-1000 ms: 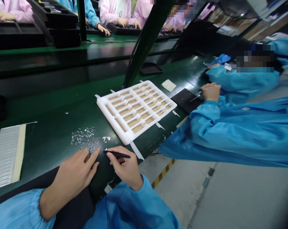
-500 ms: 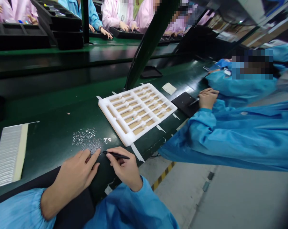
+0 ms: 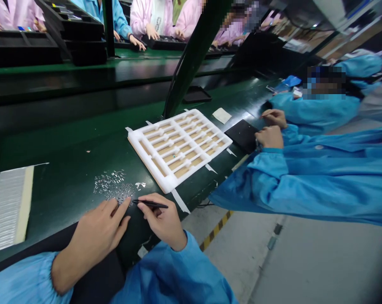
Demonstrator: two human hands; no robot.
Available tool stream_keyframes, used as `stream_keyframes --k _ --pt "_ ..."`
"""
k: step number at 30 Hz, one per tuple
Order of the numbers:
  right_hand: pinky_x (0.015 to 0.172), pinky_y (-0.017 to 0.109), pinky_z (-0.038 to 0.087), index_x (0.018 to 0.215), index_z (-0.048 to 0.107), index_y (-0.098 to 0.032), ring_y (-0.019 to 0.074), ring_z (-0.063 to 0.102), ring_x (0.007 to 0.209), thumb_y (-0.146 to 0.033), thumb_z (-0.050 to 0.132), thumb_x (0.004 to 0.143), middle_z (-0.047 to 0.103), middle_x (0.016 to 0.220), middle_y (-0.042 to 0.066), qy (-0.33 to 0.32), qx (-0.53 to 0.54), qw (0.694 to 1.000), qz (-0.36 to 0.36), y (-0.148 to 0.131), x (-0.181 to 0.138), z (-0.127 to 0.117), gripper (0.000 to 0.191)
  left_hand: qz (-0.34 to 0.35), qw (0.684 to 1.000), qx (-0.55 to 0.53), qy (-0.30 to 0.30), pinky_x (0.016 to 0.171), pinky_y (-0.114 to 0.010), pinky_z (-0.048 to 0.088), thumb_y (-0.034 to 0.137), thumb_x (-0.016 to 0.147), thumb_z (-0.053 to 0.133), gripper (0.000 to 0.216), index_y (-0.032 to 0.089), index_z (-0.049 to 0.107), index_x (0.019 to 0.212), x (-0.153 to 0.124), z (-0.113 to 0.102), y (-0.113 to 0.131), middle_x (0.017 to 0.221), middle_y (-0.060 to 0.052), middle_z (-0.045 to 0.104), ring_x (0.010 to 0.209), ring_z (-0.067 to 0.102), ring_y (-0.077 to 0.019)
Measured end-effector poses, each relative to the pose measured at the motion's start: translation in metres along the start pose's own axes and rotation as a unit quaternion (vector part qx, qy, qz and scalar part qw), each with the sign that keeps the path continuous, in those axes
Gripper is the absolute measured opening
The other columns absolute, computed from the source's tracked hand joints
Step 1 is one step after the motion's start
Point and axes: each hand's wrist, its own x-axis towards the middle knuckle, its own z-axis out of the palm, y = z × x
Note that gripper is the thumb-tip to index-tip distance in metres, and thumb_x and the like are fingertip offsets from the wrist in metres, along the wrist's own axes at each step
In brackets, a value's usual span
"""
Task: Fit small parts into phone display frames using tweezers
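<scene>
Small shiny metal pieces [image 3: 110, 184] lie scattered on the dark green table. At their near edge is my left hand [image 3: 94, 236], its index finger stretched out to the pieces and its thumb apart. Slim black tweezers [image 3: 153, 204] are pinched in my right hand [image 3: 165, 221], their tip pointing left, close to my left index fingertip. Whether the tip grips a piece is too small to tell. Beyond my right hand lies a white slotted frame [image 3: 169, 185] on a tan backing, taped to the table.
A sheet with rows of silvery strips [image 3: 9, 202] lies at the left. To the right, a co-worker's hands [image 3: 270, 137] are over a black pad [image 3: 243, 135]. A slanted green post [image 3: 191, 63] rises behind the frame. Other workers sit across the line.
The view has shifted slightly, moving things a little left. My hands keep nearly the same pose at the pieces. Both of the co-worker's hands now show, close together.
</scene>
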Motion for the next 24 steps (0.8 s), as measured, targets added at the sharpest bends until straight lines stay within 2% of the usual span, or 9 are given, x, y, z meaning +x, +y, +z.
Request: stream_keyframes --k 7,24 --pt "0.053 0.021 0.054 0.103 0.082 -0.017 0.0138 0.071 0.07 -0.028 0.072 0.099 0.078 0.097 0.008 -0.003 0.005 1.0 0.009 0.0016 -0.0021 -0.0022 0.016 0.002 1.0 -0.002 0.006 0.062 -0.034 0.044 0.03 0.112 0.042 0.037 0.014 0.062 0.139 -0.0003 0.0008 0.0004 0.093 -0.004 0.065 0.076 0.066 -0.0199" --pt "0.043 0.018 0.049 0.1 0.083 -0.017 0.0119 0.068 0.063 -0.029 0.073 0.097 0.075 0.093 0.008 -0.026 0.035 0.998 0.045 -0.0003 -0.0001 -0.0047 0.016 0.001 1.0 -0.001 -0.004 0.063 -0.034 0.044 0.03 0.112 0.043 0.037 0.016 0.062 0.14 -0.0005 0.0009 -0.0005 0.092 -0.004 0.065 0.078 0.067 -0.0203"
